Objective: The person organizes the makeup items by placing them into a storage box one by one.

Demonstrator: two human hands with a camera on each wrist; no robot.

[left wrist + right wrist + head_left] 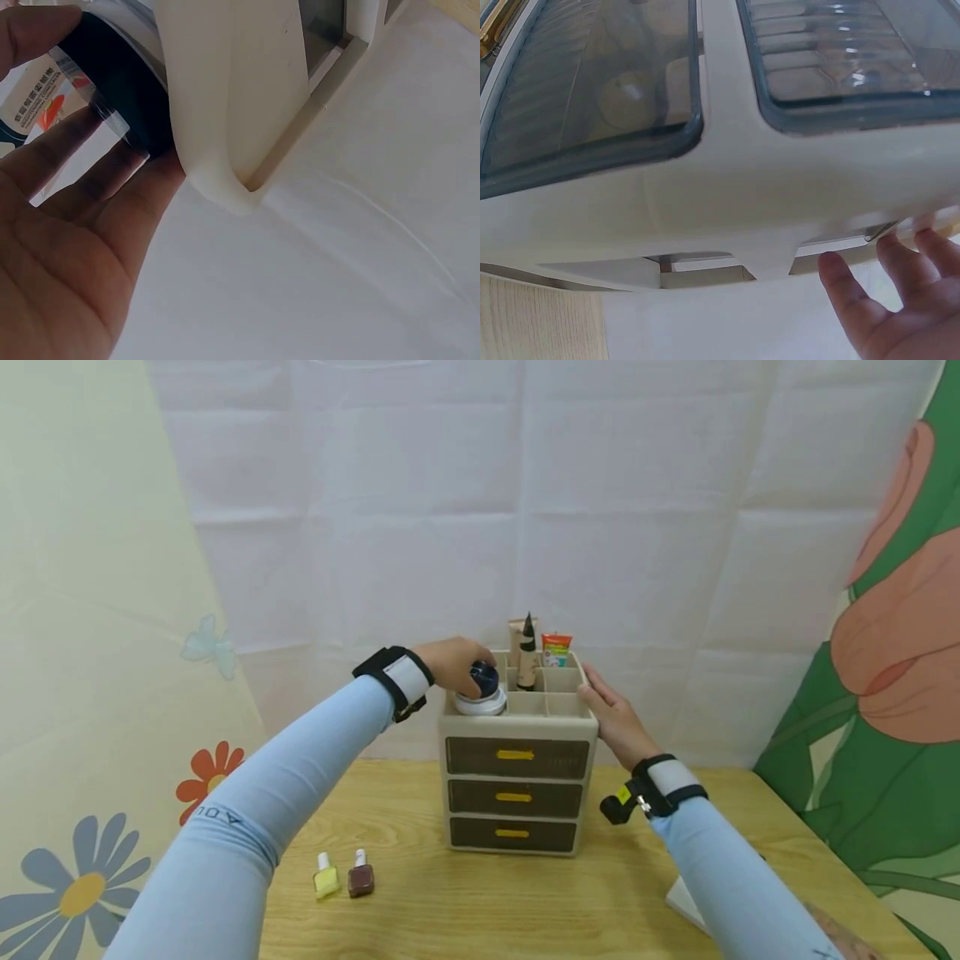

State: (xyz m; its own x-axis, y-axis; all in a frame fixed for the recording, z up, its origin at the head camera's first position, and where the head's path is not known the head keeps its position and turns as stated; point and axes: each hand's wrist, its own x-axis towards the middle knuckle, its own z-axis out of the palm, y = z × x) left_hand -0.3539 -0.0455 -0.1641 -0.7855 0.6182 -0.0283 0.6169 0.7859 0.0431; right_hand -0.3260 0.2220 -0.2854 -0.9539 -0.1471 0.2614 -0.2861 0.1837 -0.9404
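Head view: the left hand (pixel 452 665) curls from above round a dark blue jar (pixel 484 678), which is at a white round tub (pixel 481 703) in the front left corner of a drawer box (pixel 517 729); the overhead grip probably serves to clear the divider walls. The right hand (pixel 618 720), fingers nearly straight, lies against the box's right side near the upper rim, presumably to brace it against a push from the left. Behind, a beige bottle with a pointed black cap (pixel 528 664), a beige tube (pixel 516 635) and an orange-topped tube (pixel 557 648) stand in the compartments, whose walls likely hold such slender shapes up. Two nail polish bottles, one yellow (pixel 326 881) and one dark (pixel 361 878), lie apart on the surface (pixel 420 910), left of the box; a white object (pixel 686 906), partly hidden by the right sleeve (pixel 742 877), lies to the right. Left wrist view: thumb and fingers take the jar from opposite sides beside the box's pale edge, a hold suited to its round form; a printed label shows. Right wrist view: extended fingers touch the box's side, seemingly supporting rather than clasping; the thumb cannot be made out.
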